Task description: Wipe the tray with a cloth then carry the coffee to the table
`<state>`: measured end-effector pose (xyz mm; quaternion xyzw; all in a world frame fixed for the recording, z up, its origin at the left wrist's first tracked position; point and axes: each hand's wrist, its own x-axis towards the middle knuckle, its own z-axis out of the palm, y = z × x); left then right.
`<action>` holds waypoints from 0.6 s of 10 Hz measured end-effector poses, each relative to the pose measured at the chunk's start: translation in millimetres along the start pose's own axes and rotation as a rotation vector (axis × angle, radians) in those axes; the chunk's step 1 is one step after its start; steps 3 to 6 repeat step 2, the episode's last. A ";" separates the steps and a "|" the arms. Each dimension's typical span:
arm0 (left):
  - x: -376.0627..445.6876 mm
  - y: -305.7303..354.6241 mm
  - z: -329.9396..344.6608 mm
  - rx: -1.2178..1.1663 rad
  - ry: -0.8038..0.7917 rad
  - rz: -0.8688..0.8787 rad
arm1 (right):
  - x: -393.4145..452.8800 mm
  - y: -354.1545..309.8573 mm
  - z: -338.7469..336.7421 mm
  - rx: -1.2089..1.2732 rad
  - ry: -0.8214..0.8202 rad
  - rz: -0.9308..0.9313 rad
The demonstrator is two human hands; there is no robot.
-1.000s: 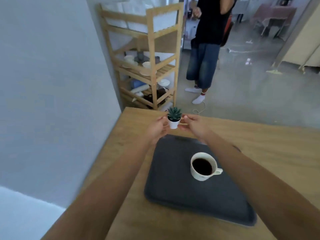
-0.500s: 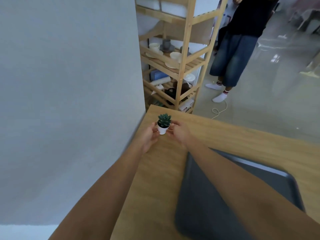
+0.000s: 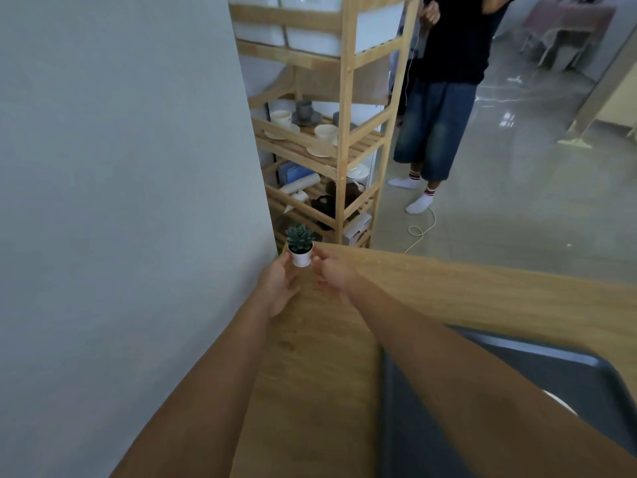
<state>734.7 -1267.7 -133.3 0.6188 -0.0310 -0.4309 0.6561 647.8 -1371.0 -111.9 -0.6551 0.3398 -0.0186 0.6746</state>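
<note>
A small succulent in a white pot (image 3: 301, 250) is at the far left corner of the wooden table (image 3: 482, 298). My left hand (image 3: 279, 284) and my right hand (image 3: 332, 274) pinch the pot from either side with their fingertips. The dark grey tray (image 3: 568, 374) lies at the lower right, partly covered by my right forearm. Only a white sliver of the coffee cup (image 3: 560, 404) shows past that arm. No cloth is in view.
A grey wall (image 3: 120, 167) runs close along the table's left side. Beyond the corner stands a wooden shelf rack (image 3: 344, 132) with cups and plates. A person in dark top and denim shorts (image 3: 444, 98) stands on the floor behind, near a loose white cable (image 3: 420, 232).
Both hands have carried the potted succulent from above the tray's far edge leftward to the table's far left corner. My view has turned left, so the tray and cup slid to the right.
</note>
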 end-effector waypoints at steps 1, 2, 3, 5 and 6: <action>-11.1 0.8 6.0 -0.027 0.051 0.002 | -5.8 2.5 -2.4 -0.056 0.037 -0.029; -20.0 -6.7 8.1 0.010 0.117 0.048 | -13.8 9.5 -9.8 -0.037 0.116 -0.044; -20.0 -6.7 8.1 0.010 0.117 0.048 | -13.8 9.5 -9.8 -0.037 0.116 -0.044; -20.0 -6.7 8.1 0.010 0.117 0.048 | -13.8 9.5 -9.8 -0.037 0.116 -0.044; -20.0 -6.7 8.1 0.010 0.117 0.048 | -13.8 9.5 -9.8 -0.037 0.116 -0.044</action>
